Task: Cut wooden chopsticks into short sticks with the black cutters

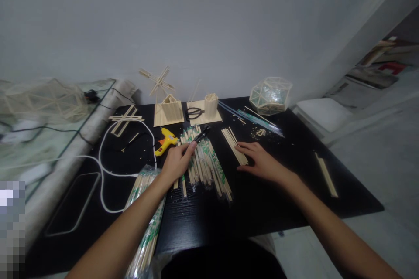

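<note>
My left hand (176, 161) is closed around a black-handled cutter (201, 134) whose tip points up and right over a loose pile of wrapped bamboo chopsticks (206, 163) on the black table (278, 200). My right hand (258, 161) lies flat, fingers spread, with its fingertips on the near end of a small bundle of bare sticks (233, 143). A plastic-wrapped pack of chopsticks (147, 222) lies under my left forearm.
A yellow glue gun (166, 140) with a white cable (103, 170) lies to the left. Behind stand a small stick house (170, 111), a stick cup (211, 104), black scissors (194, 113), a geodesic stick ball (271, 95) and a flat stick frame (126, 120). Loose sticks (326, 174) lie at right.
</note>
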`<state>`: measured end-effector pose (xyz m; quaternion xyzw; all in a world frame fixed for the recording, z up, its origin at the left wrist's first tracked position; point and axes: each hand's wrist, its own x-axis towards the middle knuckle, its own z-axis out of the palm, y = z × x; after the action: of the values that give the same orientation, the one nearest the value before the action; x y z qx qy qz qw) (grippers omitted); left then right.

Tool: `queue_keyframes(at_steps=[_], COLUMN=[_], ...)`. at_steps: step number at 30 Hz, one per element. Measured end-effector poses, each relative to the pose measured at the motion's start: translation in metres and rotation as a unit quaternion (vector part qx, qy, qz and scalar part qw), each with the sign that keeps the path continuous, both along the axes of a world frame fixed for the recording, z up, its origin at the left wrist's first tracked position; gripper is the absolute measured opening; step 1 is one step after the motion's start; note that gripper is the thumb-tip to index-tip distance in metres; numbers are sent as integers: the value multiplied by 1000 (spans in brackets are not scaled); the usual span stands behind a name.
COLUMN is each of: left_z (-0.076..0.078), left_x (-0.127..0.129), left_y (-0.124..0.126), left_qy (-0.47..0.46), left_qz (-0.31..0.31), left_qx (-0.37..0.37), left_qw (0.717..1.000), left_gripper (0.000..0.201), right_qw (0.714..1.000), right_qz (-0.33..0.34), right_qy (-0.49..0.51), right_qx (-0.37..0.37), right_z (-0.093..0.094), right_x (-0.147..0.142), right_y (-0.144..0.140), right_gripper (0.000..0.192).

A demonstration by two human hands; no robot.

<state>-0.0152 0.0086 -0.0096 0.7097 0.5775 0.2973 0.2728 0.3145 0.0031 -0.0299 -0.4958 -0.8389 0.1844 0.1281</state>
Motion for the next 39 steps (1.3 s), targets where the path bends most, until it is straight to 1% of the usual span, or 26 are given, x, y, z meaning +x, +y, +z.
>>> queue_keyframes(at_steps=[2, 5, 10, 12, 14, 17, 19, 24, 32, 39], left_z=[0, 0, -1, -2, -2, -3, -3, -2, -3, -4], left_x=[0, -1, -1, -1, -1, -2, -2, -1, -1, -1], left_y=[0, 0, 1, 1, 1, 1, 1, 0, 0, 1], left_qy=[-3, -5, 0, 3, 7, 9, 7, 7, 4, 12], left_qz=[1, 1, -2, -4, -4, -3, -4, -7, -8, -8], left_qx=[-2, -3, 1, 6, 12, 8, 4, 6, 2, 3], left_qw=[1000, 1000, 1000, 1000, 1000, 1000, 1000, 1000, 1000, 1000], left_gripper=[60, 60, 60, 60, 60, 60, 60, 60, 60, 60], right_qw=[1000, 1000, 996, 994, 993, 991, 990, 988, 987, 986], right_qz=[4, 6, -41, -47, -44, -46, -56, -73, -78, -83], right_qy=[1, 10, 17, 24, 26, 14, 3, 7, 15, 5], right_qx=[8, 28, 78, 93, 108, 124, 130, 133, 140, 145], right_z=[-1, -5, -22, -29, -35, -41, -43, -43, -43, -44], right_x=[1, 1, -13, -23, -33, -43, -47, -50, -51, -52], right_y=[0, 1, 5, 7, 8, 7, 6, 4, 4, 4], right_gripper=[64, 68, 73, 68, 59, 48, 46, 47, 47, 50])
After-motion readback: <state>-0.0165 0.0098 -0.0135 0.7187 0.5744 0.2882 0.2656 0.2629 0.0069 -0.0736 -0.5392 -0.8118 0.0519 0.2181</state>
